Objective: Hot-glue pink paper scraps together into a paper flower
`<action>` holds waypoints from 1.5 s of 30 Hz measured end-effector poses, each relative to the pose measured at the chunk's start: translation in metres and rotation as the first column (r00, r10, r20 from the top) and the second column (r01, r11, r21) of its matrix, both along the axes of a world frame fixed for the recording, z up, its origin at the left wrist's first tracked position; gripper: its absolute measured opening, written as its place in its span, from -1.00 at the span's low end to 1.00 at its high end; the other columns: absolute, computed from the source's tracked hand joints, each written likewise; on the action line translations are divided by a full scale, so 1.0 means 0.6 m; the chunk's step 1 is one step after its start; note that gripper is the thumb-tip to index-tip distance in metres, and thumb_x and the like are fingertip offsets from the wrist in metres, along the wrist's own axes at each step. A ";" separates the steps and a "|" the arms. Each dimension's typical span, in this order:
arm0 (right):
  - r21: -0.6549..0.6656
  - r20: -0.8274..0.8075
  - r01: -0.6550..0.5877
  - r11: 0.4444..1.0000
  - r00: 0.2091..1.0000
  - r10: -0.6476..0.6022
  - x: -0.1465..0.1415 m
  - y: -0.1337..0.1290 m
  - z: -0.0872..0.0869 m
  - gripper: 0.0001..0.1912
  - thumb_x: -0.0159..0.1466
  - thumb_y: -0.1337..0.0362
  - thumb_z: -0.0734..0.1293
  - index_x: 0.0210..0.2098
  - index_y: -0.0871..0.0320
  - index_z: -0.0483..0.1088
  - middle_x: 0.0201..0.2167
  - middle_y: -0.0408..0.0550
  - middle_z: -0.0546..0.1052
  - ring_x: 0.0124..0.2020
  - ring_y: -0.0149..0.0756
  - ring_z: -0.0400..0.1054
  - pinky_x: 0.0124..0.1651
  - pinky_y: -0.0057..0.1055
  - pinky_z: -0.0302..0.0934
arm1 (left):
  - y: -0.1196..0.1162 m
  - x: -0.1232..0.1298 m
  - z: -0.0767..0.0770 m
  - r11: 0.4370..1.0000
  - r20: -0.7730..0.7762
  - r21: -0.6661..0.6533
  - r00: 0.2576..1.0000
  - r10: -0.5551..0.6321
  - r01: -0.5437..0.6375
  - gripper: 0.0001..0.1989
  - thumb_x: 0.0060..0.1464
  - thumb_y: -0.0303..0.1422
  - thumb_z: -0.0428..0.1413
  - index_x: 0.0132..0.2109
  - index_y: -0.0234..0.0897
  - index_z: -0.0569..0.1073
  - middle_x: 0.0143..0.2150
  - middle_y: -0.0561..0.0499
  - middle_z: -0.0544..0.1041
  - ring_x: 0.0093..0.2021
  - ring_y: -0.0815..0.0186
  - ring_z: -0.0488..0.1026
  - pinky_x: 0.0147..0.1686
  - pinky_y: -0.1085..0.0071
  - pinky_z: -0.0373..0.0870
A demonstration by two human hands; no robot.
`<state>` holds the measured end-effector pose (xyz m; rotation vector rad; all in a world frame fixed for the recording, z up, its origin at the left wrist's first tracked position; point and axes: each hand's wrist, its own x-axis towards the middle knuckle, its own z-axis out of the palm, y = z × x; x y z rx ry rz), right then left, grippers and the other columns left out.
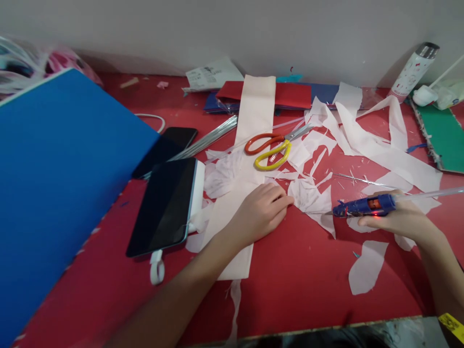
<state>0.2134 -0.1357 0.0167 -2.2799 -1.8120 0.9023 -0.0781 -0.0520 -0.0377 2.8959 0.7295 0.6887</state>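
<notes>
My right hand (402, 217) grips a blue hot glue gun (364, 206), its nozzle pointing left; a red light glows on it and a clear glue stick (431, 193) sticks out behind. The nozzle is beside a crumpled white crepe-like piece (308, 194) with a thin wire near it. The fingers of my left hand (266, 210) are pinched at that piece's left edge, the palm side hidden. Under my left hand runs a long cream strip (255, 104). Orange-and-yellow-handled scissors (279, 147) lie open just beyond it.
A black-screened tablet (165, 205) and a phone (166, 150) lie left, beside a big blue board (72, 183). White scraps (368, 266) and strips (384, 150) are strewn to the right. A white bottle (415, 72) and green board (442, 133) stand at the far right.
</notes>
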 end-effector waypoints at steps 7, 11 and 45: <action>0.000 -0.001 0.029 1.000 1.000 -0.029 0.002 0.000 0.001 -0.62 -0.05 -0.08 0.39 -0.39 0.06 0.48 -0.43 -0.14 0.54 -0.42 -0.28 0.44 -0.52 -0.48 0.20 | 0.001 0.000 -0.001 1.000 -0.009 -0.017 1.000 0.002 -0.002 -0.81 0.17 -0.51 -0.08 -0.24 -0.32 0.43 -0.36 -0.04 0.41 -0.33 0.29 0.28 -0.31 0.33 0.27; -0.008 0.007 0.038 0.999 0.999 -0.038 0.006 0.000 -0.001 -0.63 -0.05 -0.09 0.39 -0.40 0.05 0.48 -0.47 -0.14 0.54 -0.44 -0.27 0.44 -0.53 -0.48 0.20 | 0.001 -0.001 -0.002 1.000 -0.011 -0.010 1.000 0.004 -0.004 -0.80 0.17 -0.51 -0.09 -0.24 -0.31 0.43 -0.36 -0.04 0.40 -0.34 0.29 0.28 -0.32 0.34 0.26; -0.037 -0.037 -0.001 0.999 0.999 -0.001 0.008 0.000 0.006 -0.63 0.00 -0.08 0.36 -0.34 0.03 0.50 -0.42 -0.15 0.54 -0.38 -0.25 0.43 -0.47 -0.46 0.22 | 0.000 0.000 0.002 1.000 -0.018 -0.010 1.000 0.004 -0.005 -0.81 0.18 -0.52 -0.08 -0.24 -0.31 0.43 -0.37 -0.04 0.41 -0.34 0.30 0.28 -0.32 0.34 0.27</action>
